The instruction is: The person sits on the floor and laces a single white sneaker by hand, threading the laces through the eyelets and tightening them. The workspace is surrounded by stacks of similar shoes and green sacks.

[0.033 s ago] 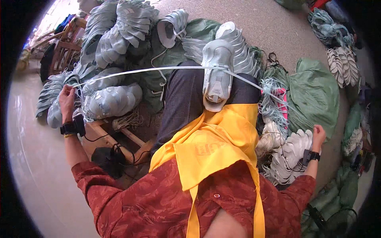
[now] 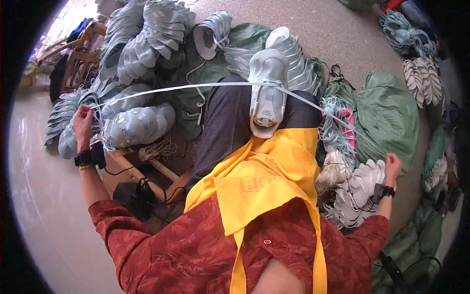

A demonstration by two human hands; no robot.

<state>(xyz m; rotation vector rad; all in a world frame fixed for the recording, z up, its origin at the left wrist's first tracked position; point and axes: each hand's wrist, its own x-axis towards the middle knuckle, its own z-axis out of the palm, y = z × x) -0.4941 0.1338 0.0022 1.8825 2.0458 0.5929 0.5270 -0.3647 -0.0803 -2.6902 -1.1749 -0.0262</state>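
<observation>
A pale grey-blue shoe upper (image 2: 267, 100) lies lengthwise between my knees, on my dark trousers (image 2: 227, 110). One long pale shoelace (image 2: 171, 88) crosses it and stretches out to both sides. At the far left, my left hand (image 2: 82, 122) pinches one end of the lace, its fingers closed. Out to the right, my right hand (image 2: 392, 169) is raised with its fingers closed. The lace's other side runs toward that hand and thins from sight over a green sack (image 2: 387, 115); the pinch point is too small to see clearly.
Stacks of pale shoe uppers (image 2: 139, 127) crowd the left and far side. A bundle of loose laces (image 2: 335, 115) lies right of my knee. White shoe pieces (image 2: 362, 186) sit beside my right wrist. A wooden stool frame (image 2: 164, 169) and black cables are near my left leg.
</observation>
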